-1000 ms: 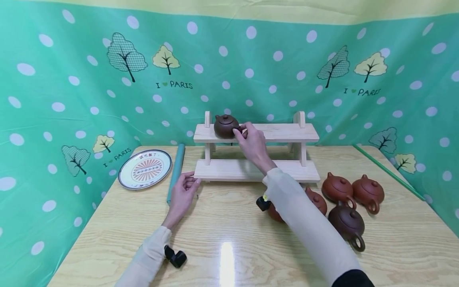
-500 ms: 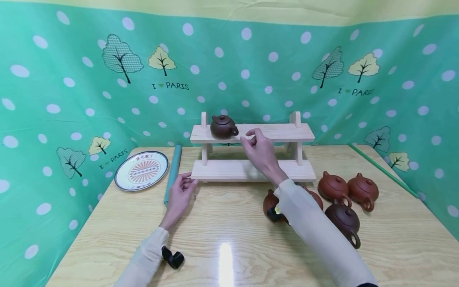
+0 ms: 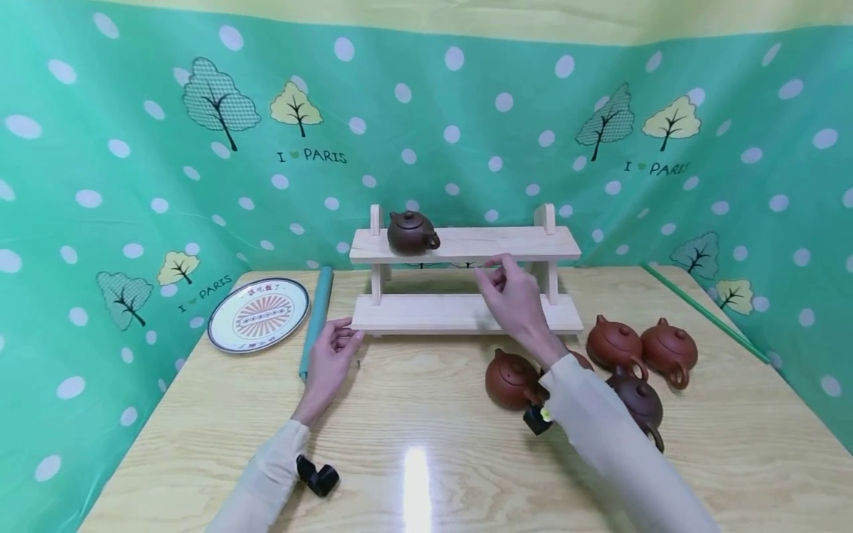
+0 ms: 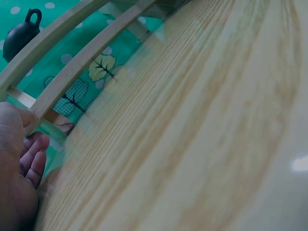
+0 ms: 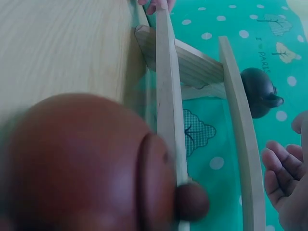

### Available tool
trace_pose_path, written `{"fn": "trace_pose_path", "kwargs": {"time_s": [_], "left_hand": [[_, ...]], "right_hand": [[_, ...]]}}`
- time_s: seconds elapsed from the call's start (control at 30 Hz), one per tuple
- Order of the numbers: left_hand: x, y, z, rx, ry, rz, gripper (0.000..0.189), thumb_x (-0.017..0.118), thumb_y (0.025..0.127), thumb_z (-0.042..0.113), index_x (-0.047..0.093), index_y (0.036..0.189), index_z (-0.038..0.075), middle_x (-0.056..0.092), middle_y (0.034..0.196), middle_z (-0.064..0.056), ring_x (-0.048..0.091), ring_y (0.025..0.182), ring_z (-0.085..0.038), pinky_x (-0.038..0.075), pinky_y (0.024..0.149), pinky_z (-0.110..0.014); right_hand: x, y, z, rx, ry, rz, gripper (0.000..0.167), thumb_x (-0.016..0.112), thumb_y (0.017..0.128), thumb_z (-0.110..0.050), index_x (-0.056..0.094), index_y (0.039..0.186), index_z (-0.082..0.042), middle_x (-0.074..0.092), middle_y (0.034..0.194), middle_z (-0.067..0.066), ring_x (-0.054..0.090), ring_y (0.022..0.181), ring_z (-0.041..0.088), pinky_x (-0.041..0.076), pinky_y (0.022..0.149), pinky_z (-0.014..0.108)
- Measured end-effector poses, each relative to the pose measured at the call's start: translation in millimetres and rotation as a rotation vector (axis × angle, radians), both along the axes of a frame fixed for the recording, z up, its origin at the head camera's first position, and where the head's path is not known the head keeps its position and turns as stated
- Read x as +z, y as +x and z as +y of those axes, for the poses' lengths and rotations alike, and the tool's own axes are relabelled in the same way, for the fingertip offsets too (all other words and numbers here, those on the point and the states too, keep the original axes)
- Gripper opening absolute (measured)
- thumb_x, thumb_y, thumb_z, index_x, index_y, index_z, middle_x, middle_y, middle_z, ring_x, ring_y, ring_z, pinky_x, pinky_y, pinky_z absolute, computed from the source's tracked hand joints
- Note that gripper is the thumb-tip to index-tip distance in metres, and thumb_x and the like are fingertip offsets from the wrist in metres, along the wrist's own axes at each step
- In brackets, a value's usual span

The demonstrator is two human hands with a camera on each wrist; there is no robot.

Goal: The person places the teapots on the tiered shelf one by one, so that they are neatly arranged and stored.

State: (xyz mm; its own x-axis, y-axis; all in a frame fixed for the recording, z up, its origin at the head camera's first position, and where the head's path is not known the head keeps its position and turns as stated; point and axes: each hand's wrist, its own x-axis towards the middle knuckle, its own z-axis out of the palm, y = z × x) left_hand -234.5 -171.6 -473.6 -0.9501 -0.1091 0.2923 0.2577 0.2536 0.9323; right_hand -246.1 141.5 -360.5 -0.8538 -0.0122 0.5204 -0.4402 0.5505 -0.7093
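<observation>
A small dark brown teapot (image 3: 409, 234) stands on the upper board at the left end of a two-tier wooden display rack (image 3: 426, 314), its handle toward the right. My left hand (image 3: 329, 364) holds the left end of the rack's lower board, with the thumb over the edge in the left wrist view. In front of the rack, to the right of that teapot, my right hand (image 3: 514, 300) hovers with loosely bent fingers and nothing in them. Below it on the table sits a reddish-brown teapot (image 3: 509, 380); another is partly hidden behind my right forearm.
Two reddish-brown teapots (image 3: 669, 351) and a dark teapot (image 3: 638, 403) cluster on the right of the table. A patterned plate (image 3: 258, 317) and a teal roll (image 3: 318, 318) lie on the left. A thin green stick (image 3: 706, 314) lies along the right edge.
My right hand has let go of the dark teapot's handle and drawn back to the right and down. The teapot stays on the upper board. My left hand keeps its place on the rack.
</observation>
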Motion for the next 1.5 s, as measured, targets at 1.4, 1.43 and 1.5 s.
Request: {"fn": "trace_pose_path", "kwargs": {"time_s": [1.4,1.43,1.5], "left_hand": [[1.5,1.0,-1.1,-0.014,-0.018,-0.072,0.042,0.070,0.101,0.015,0.055,0.135,-0.005,0.067,0.117,-0.023,0.063,0.091,-0.010,0.053,0.078,-0.016],[2.4,1.1,-0.9,-0.014,-0.019,-0.078,0.041,0.070,0.101,0.014,0.055,0.135,-0.005,0.066,0.117,-0.024,0.063,0.090,-0.009,0.053,0.078,-0.015],[4.8,1.8,0.1,-0.014,-0.016,-0.095,0.041,0.069,0.101,0.013,0.054,0.136,-0.005,0.066,0.119,-0.025,0.062,0.090,-0.007,0.052,0.078,-0.014]], "right_hand": [[-20.2,121.3,123.5,-0.250,0.153,0.061,0.014,0.071,0.097,-0.002,0.066,0.109,0.002,0.068,0.086,0.008,0.056,0.073,0.001,0.044,0.065,0.008],[-19.8,123.5,125.7,-0.257,0.157,0.069,0.014,0.071,0.096,-0.001,0.066,0.109,0.002,0.068,0.085,0.008,0.056,0.073,0.000,0.044,0.064,0.008],[-19.2,128.4,130.5,-0.265,0.159,0.074,0.015,0.072,0.095,0.001,0.066,0.109,0.002,0.068,0.085,0.008,0.055,0.073,-0.001,0.043,0.064,0.008]]}}
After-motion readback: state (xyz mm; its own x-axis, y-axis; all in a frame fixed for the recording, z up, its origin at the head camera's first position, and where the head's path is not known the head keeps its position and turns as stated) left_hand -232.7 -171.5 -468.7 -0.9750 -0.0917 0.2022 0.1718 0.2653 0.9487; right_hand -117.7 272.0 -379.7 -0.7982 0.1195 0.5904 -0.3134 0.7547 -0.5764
